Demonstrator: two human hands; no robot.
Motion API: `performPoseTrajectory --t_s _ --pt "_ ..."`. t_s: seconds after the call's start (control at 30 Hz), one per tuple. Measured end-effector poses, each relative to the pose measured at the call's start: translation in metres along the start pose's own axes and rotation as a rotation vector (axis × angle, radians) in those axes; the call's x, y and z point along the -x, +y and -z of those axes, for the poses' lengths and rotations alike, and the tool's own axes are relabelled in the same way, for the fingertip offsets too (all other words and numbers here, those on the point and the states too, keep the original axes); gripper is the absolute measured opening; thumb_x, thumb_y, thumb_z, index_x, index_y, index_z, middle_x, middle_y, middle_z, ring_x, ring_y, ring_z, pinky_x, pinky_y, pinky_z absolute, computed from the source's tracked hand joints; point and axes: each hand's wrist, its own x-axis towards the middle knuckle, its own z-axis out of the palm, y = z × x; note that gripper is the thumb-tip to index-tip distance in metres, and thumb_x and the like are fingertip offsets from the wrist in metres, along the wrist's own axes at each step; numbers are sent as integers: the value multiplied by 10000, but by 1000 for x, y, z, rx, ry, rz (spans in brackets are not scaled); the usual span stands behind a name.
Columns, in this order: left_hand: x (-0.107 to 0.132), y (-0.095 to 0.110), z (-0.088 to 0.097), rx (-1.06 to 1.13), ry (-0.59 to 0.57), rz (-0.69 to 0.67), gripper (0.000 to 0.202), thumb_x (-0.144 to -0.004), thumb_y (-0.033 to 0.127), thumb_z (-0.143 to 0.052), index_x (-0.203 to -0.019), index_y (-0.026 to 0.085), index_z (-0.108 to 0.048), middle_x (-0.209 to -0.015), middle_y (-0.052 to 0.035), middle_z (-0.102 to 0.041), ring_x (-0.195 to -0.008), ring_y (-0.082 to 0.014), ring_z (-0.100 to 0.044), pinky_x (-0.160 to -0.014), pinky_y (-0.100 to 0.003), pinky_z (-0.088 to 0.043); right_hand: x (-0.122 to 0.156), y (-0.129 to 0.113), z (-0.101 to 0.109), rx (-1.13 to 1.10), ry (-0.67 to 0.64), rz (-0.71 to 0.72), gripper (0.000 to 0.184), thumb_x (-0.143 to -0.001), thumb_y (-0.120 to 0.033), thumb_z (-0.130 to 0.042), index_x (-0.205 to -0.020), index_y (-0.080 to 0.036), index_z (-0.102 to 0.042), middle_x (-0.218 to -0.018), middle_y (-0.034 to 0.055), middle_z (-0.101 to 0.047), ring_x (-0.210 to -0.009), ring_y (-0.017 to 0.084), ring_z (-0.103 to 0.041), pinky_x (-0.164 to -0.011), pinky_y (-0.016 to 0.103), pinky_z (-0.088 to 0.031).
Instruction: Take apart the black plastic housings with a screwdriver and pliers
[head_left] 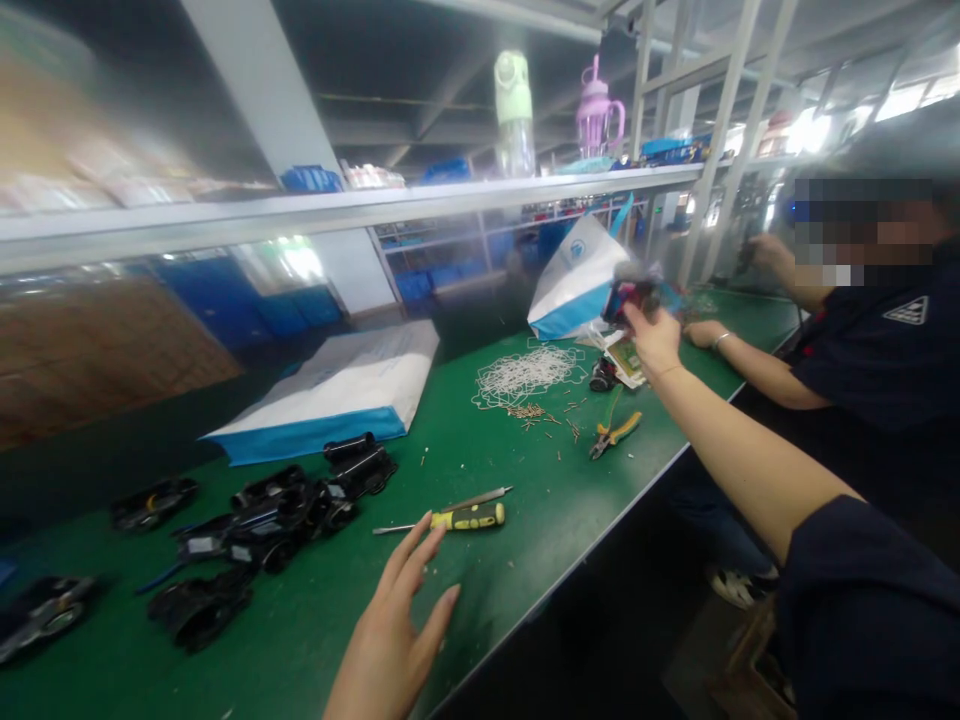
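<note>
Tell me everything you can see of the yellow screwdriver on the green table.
The screwdriver has a yellow handle with black patches, plastic by its look, and a thin metal shaft pointing left. It lies flat on the table, beside a thinner metal rod. The left hand hovers open just in front, not touching it.
</note>
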Motion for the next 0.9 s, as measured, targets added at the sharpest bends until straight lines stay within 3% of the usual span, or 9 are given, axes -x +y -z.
performPoseTrajectory --t_s 0.13,0.27,0.47,0.63,0.7,0.77,0.83,0.9 --pt "1 2 4 36 0 48 528 -893 375 -501 -1400 383 -355 -1531 -21 -302 -1230 -225 -545 -959 -383 -539 14 -41 -24 -144 -53 -42 530 -706 -540 -700 -1041 -134 -640 -1057 80 -693 -973 203 -633 -842 313 -513" --pt "2 8 10 58 28 76 529 -888 380 -509 -1396 388 -358 -1525 -10 -307 -1320 -240 -448 -983 -398 -518 53 -77 -50 -233 -253 -173 506 -670 -533 -733 -979 -137 -675 -957 72 -715 -876 200 -653 -770 318 -533" --pt "3 17 18 326 112 176 670 -851 392 -589 -1439 382 -266 -1511 -47 -312 -1265 -233 -490 -983 -395 -504 164 -118 -81 -282 -736 -388 434 -671 -485 -759 -918 -129 -723 -917 70 -735 -759 182 -657 -710 309 -532" --pt "1 17 24 703 244 216 855 -810 421 -650 -1482 351 -126 -1541 -94 -250 -1284 -253 -468 -993 -398 -478 253 -127 -98 -251 -1099 -471 408 -682 -468 -753 -887 -116 -733 -855 64 -738 -739 197 -660 -692 309 -527" --pt "1 13 27 764 285 228 813 -809 412 -654 -1474 315 -197 -1481 -104 -366 -1248 -238 -502 -1016 -390 -451 279 -124 -104 -231 -1202 -473 412 -692 -462 -742 -887 -99 -732 -850 70 -737 -742 207 -661 -686 313 -526" --pt "1 7 30 745 336 283 680 -791 393 -674 -1395 256 -393 -1345 -98 -523 -1177 -224 -552 -1022 -378 -437 297 -121 -108 -210 -1288 -462 411 -701 -445 -735 -907 -89 -732 -861 75 -738 -761 217 -665 -700 321 -529" --pt "3 -3 33 703 383 355 547 -753 381 -707 -1249 206 -554 -1188 -84 -623 -1080 -213 -597 -992 -369 -454 306 -117 -109 -188 -1352 -432 404 -712 -415 -728 -964 -99 -728 -911 71 -739 -805 222 -672 -732 326 -533" --pt "6 -13 34 697 416 403 487 -730 382 -723 -1161 184 -609 -1099 -75 -655 -1006 -202 -619 -953 -364 -474 306 -114 -109 -150 -1385 -386 419 -737 -371 -708 -1074 -122 -703 -997 67 -732 -844 218 -677 -756 327 -538"
